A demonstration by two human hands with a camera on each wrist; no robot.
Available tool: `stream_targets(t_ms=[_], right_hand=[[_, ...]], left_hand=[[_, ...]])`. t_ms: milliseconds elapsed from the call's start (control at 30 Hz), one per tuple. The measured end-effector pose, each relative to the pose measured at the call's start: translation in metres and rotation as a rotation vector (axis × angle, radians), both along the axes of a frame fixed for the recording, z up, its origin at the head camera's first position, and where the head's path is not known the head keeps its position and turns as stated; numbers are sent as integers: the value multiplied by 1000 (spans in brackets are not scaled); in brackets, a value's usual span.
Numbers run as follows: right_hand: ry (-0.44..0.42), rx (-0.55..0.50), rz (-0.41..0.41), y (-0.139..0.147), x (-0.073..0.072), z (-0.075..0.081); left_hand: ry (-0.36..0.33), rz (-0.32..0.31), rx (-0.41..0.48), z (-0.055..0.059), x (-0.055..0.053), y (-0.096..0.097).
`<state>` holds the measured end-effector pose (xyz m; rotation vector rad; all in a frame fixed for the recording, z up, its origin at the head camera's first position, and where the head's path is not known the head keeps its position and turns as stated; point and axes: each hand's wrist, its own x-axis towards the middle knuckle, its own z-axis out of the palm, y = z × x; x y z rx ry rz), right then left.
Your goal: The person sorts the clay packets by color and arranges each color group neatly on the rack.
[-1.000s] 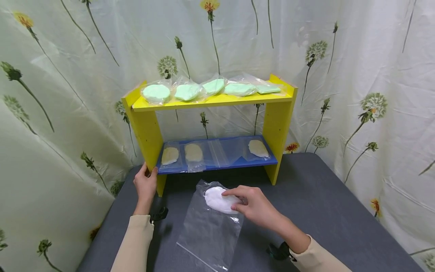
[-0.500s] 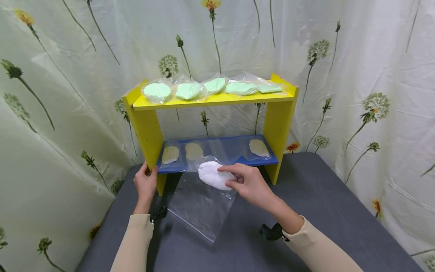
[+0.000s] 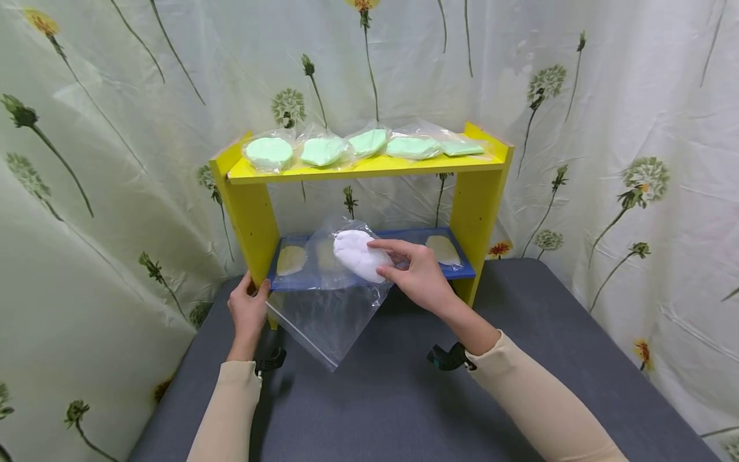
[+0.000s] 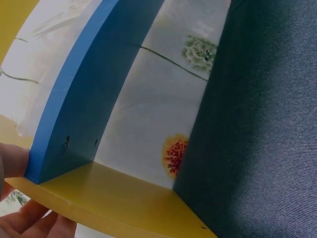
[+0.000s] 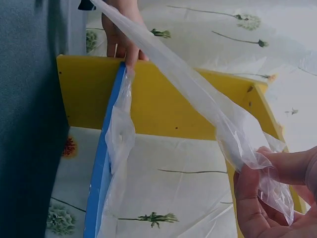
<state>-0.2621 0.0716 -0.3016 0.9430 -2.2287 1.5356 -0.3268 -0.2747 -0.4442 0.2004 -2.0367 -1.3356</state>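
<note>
My right hand (image 3: 418,273) pinches a clear zip bag (image 3: 323,321) by the end that contains a white, soft-looking oval lump (image 3: 360,255). The bag hangs down to the left in front of the lower blue shelf board (image 3: 404,239) of a small yellow shelf unit (image 3: 482,212). Seen from the right wrist, thumb and fingers crumple the plastic at the lump's edge. My left hand (image 3: 248,314) grips the unit's left side panel at the blue board's corner, its thumb (image 4: 12,161) on the inner side and fingers outside.
Several bagged mint-green pieces (image 3: 268,154) line the top yellow shelf. Bagged cream-coloured pieces lie on the blue board, one at the left (image 3: 290,260) and one at the right (image 3: 443,250). The unit stands on a dark grey table (image 3: 369,410) before a flower-print curtain (image 3: 606,115).
My right hand has lifted the bag with the white lump from low in front of the unit up to the blue board's level. The left hand keeps its grip on the panel.
</note>
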Motion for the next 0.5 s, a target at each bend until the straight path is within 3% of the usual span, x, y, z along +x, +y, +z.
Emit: stream_targets(t_ms=[267,500], right_hand=[[-33,-65,-15,-1,-45,-18],[-56,-125,-57,-3,-52,-15]], left_hand=[[18,-4,-3,0,0,0],[15,-6,-3,-1,-1,-2]])
